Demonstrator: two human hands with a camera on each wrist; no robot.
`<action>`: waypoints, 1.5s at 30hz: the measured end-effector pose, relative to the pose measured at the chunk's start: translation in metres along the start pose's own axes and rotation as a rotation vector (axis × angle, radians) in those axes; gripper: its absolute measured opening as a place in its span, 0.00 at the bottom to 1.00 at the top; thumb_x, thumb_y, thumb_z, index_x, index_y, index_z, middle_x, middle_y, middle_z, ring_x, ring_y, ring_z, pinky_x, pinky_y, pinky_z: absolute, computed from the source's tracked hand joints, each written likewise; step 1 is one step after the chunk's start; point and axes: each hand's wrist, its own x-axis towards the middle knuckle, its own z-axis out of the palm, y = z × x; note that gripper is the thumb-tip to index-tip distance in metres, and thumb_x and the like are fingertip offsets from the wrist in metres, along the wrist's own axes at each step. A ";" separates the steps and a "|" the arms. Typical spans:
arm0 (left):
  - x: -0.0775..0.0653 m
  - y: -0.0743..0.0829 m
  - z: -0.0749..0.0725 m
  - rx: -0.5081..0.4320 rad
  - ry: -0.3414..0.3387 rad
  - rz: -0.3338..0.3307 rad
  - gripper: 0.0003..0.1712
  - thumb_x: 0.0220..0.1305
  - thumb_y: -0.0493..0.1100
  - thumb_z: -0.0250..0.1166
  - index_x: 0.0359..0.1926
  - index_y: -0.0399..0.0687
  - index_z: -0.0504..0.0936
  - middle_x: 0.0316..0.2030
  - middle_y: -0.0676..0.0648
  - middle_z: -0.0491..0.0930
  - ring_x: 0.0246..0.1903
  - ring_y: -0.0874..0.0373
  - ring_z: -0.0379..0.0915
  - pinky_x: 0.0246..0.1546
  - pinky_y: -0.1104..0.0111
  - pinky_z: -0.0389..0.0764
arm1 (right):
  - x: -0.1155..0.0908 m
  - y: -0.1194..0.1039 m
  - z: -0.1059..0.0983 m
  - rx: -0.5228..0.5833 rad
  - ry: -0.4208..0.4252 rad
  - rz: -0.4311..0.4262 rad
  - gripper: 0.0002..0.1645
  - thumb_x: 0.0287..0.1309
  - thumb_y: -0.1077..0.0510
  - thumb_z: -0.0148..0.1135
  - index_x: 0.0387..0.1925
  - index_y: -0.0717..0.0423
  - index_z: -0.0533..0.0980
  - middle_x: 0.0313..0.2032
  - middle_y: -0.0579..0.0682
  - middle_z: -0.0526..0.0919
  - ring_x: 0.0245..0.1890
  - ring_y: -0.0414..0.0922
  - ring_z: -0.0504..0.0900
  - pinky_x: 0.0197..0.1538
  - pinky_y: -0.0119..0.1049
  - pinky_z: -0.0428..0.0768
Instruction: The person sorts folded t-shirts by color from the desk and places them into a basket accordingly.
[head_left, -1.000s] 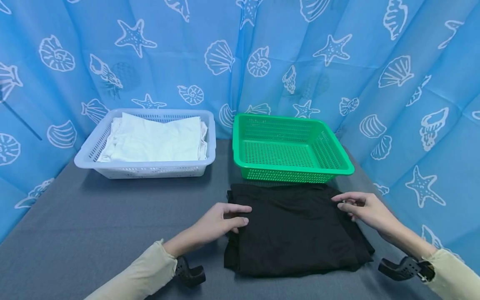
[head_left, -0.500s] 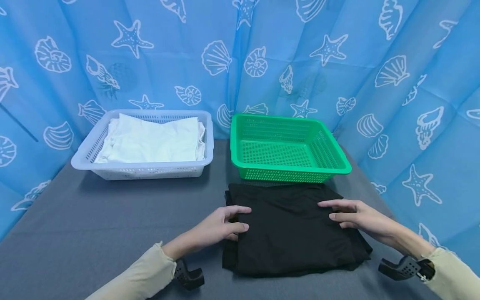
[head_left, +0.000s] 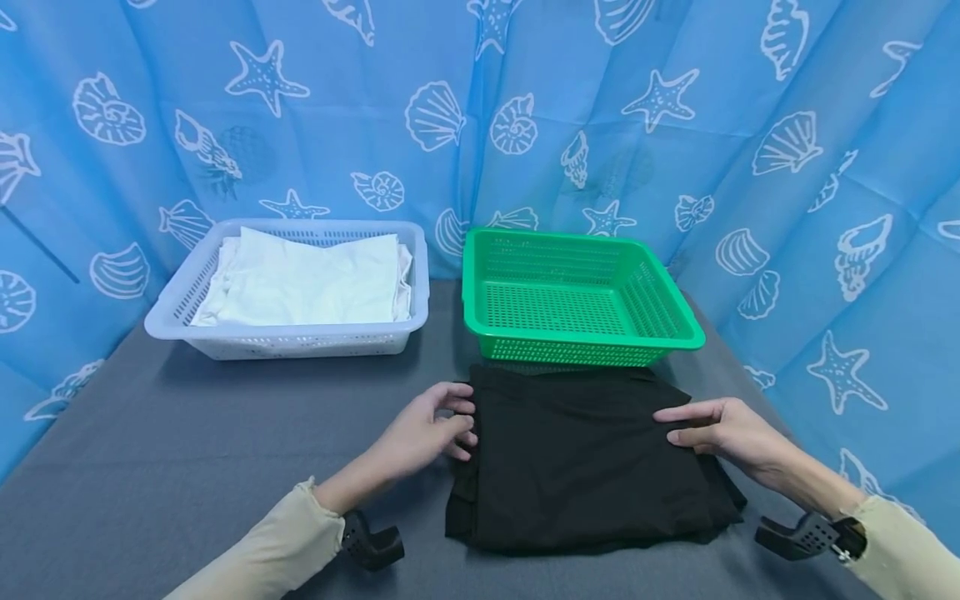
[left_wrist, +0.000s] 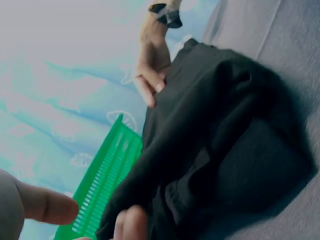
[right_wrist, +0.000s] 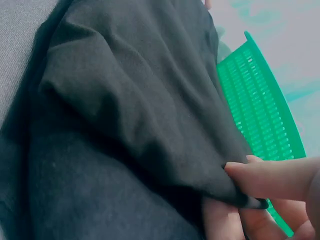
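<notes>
A folded black garment (head_left: 577, 467) lies on the grey table in several layers, wrinkled on top; its exact kind cannot be told. My right hand (head_left: 742, 437) pinches the top layer near the right edge. In the right wrist view, its thumb (right_wrist: 270, 177) lies over the black cloth (right_wrist: 135, 90), with fingers under the fold. At the garment's left edge is my left hand (head_left: 431, 429), its fingers loosely bent. The left wrist view shows its thumb (left_wrist: 52, 206) apart from the fingertips (left_wrist: 132, 222), which are close to the cloth; whether they touch it is unclear.
Directly behind the garment stands an empty green plastic basket (head_left: 585, 342). Back left, a white basket (head_left: 300, 340) holds folded white cloth (head_left: 315, 279). A blue shell-print curtain (head_left: 360, 125) hangs behind the grey table (head_left: 225, 433).
My left hand has shifted up and left, off the top of the garment to its edge. My right hand moved inward over the cloth, then slightly back right. The garment's upper left corner shifted slightly right.
</notes>
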 end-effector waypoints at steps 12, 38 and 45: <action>-0.002 -0.003 0.002 0.327 0.077 0.065 0.23 0.68 0.38 0.61 0.63 0.44 0.74 0.60 0.39 0.69 0.43 0.53 0.78 0.37 0.60 0.79 | -0.006 0.002 -0.005 -0.121 0.113 0.036 0.25 0.60 0.58 0.68 0.57 0.64 0.78 0.60 0.64 0.74 0.47 0.40 0.79 0.45 0.43 0.80; -0.007 0.001 0.006 0.282 -0.213 -0.062 0.32 0.69 0.53 0.62 0.70 0.56 0.67 0.65 0.44 0.66 0.57 0.47 0.69 0.53 0.50 0.72 | -0.008 0.001 -0.004 -0.159 0.114 -0.008 0.25 0.60 0.58 0.68 0.57 0.66 0.78 0.55 0.60 0.78 0.39 0.44 0.79 0.38 0.43 0.80; -0.014 0.000 0.029 0.230 -0.128 -0.046 0.40 0.67 0.57 0.63 0.75 0.61 0.57 0.71 0.44 0.58 0.67 0.46 0.56 0.62 0.44 0.60 | -0.009 0.000 -0.004 -0.253 0.140 0.007 0.24 0.59 0.57 0.69 0.55 0.64 0.80 0.56 0.62 0.78 0.44 0.48 0.79 0.41 0.43 0.80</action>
